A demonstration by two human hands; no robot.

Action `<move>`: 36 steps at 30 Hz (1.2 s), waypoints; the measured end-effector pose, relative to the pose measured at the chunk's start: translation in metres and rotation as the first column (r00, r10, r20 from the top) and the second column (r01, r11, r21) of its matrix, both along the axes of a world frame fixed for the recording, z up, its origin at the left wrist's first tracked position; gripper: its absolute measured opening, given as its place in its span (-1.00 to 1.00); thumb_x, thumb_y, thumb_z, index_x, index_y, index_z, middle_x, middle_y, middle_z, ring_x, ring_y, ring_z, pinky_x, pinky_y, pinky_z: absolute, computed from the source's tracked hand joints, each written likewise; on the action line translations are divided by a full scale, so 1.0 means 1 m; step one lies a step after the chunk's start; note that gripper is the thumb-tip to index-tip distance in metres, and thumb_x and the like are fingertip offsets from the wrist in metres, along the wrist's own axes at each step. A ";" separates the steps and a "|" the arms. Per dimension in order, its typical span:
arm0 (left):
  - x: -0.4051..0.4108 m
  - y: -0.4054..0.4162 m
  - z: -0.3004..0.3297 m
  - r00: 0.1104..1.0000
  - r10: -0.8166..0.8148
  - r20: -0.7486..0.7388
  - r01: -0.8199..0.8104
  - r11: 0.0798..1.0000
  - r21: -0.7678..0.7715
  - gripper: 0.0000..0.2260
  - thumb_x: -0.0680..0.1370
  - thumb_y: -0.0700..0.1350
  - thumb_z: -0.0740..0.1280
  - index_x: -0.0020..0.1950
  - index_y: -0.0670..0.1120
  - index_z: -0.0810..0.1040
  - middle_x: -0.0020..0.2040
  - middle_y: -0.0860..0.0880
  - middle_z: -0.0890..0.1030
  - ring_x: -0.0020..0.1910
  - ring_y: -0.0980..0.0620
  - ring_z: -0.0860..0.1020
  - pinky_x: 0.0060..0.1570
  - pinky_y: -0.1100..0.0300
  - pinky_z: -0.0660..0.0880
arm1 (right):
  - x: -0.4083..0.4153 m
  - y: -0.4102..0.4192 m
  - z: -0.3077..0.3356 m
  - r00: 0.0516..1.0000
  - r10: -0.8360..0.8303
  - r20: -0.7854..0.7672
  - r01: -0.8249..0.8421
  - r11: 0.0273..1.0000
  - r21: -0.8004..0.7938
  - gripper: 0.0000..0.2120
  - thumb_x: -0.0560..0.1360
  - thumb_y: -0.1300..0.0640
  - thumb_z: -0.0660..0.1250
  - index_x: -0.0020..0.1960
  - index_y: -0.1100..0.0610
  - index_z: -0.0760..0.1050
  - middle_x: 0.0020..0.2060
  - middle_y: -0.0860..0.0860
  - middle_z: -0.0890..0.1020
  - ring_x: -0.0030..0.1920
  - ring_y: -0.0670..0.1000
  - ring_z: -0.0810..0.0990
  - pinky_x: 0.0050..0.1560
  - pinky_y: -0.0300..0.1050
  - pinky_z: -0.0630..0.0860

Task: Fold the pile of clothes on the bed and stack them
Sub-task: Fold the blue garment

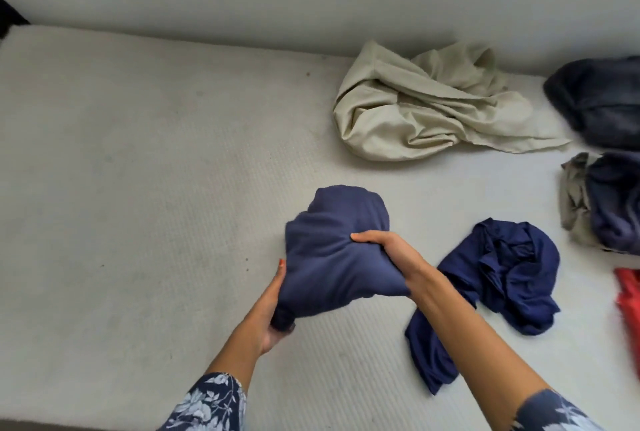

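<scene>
Both hands hold a navy bundle point(332, 247) above the mattress point(138, 171): the left hand point(273, 306) cups its lower end from beneath, fingers curled up around the cloth, and the right hand point(384, 250) grips its upper side, thumb on top and fingers tucked under. The bundle looks folded or rolled, so the step in hand seems to be setting it down as the start of a stack. To do that well, lower it flat onto the bare mattress just ahead of the left hand, keep the folded edges trapped until the cloth rests on the surface, then slide the fingers out sideways so the layers do not spring open, and smooth the top with a flat palm. Just right of the right forearm lies a crumpled blue garment point(498, 285), a sensible next pick. Beyond the right hand, well apart, sits a beige heap point(415, 108); further right are dark clothes point(602, 101), more dark and grey cloth point(609, 202) and a red piece point(628, 295) at the frame edge, all unfolded.
</scene>
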State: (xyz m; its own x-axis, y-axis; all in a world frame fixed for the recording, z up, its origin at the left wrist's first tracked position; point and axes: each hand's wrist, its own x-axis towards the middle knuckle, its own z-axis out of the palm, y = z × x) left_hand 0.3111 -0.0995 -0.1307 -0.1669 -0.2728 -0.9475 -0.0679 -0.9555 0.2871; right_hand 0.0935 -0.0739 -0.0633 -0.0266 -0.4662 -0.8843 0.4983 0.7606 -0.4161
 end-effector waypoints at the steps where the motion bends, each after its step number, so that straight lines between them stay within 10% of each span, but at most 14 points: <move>1: -0.007 0.002 0.017 0.999 -0.026 -0.046 0.026 1.000 0.008 -0.57 0.42 0.28 0.36 0.00 -0.06 0.64 -0.17 -0.02 0.71 -0.03 0.00 0.53 -0.09 0.15 0.42 | -0.008 0.009 0.016 1.000 -0.022 0.007 0.022 1.000 -0.009 -0.65 0.39 0.11 0.44 0.12 0.26 0.57 -0.02 0.19 0.69 0.01 0.19 0.65 0.07 0.07 0.55; 5: -0.038 0.001 0.066 0.979 0.000 -0.204 -0.006 1.000 -0.027 -0.68 0.40 -0.05 0.43 0.10 -0.15 0.57 -0.05 -0.13 0.70 0.06 -0.10 0.59 0.13 0.05 0.49 | -0.044 0.047 0.059 0.992 -0.124 0.023 0.125 0.992 -0.032 -0.62 0.37 0.11 0.44 0.10 0.32 0.59 0.03 0.24 0.67 0.02 0.20 0.63 0.22 0.11 0.48; 13: -0.119 0.021 0.103 0.927 -0.215 -0.309 0.205 0.977 -0.065 -0.63 0.34 -0.20 0.44 0.13 -0.19 0.57 -0.01 -0.17 0.69 -0.11 -0.11 0.66 -0.13 0.08 0.59 | -0.112 0.146 0.074 0.940 -0.304 -0.155 0.306 0.952 -0.014 -0.56 0.25 0.07 0.56 0.07 0.23 0.61 -0.04 0.16 0.70 0.08 0.20 0.63 0.25 0.15 0.49; 19: -0.198 0.053 0.109 0.820 -0.532 -0.210 0.461 0.832 -0.308 -0.23 0.20 -0.25 0.48 0.37 0.07 0.38 0.16 -0.06 0.61 0.08 -0.10 0.60 -0.15 0.09 0.57 | -0.172 0.230 0.064 0.890 -0.432 -0.143 0.421 0.901 -0.105 -0.37 0.16 0.21 0.61 0.20 0.24 0.54 0.05 0.12 0.68 0.10 0.14 0.64 0.11 0.04 0.53; 24: -0.292 0.076 0.109 0.676 -0.693 -0.250 0.562 0.705 -0.434 -0.22 0.24 -0.30 0.48 0.40 0.13 0.38 0.21 0.01 0.61 0.16 -0.06 0.59 -0.02 0.10 0.56 | -0.245 0.271 0.057 0.803 -0.575 -0.159 0.555 0.818 -0.152 -0.27 0.11 -0.18 0.60 0.20 0.07 0.55 0.09 -0.03 0.68 0.18 0.05 0.59 0.31 0.08 0.42; 33: -0.477 0.131 0.115 0.592 -0.789 -0.163 0.457 0.495 -0.739 -0.06 0.28 -0.31 0.45 0.45 0.33 0.11 0.25 0.49 0.40 0.23 0.42 0.43 0.08 0.42 0.44 | -0.423 0.298 0.058 0.650 -0.676 -0.346 0.577 0.736 -0.355 -0.56 0.35 -0.03 0.47 0.16 0.16 0.57 0.00 -0.01 0.70 0.06 -0.01 0.65 0.08 -0.09 0.52; 36: -0.529 0.138 0.115 0.619 -0.779 -0.103 0.409 0.431 -0.804 -0.04 0.32 -0.27 0.46 0.49 0.34 0.04 0.38 0.36 0.33 0.31 0.35 0.38 0.19 0.33 0.42 | -0.487 0.296 0.060 0.633 -0.685 -0.360 0.544 0.725 -0.422 -0.62 0.38 0.03 0.48 0.13 0.18 0.58 0.04 0.07 0.68 0.07 0.03 0.64 0.14 -0.05 0.53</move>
State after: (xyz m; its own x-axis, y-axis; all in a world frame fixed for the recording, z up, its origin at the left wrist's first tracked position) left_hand -0.2176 0.0380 -0.0157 -0.8503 -0.4194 -0.3179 -0.2402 -0.2281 0.9435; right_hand -0.3940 0.2223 -0.0036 -0.7572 -0.3828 -0.5292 0.5005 0.1805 -0.8467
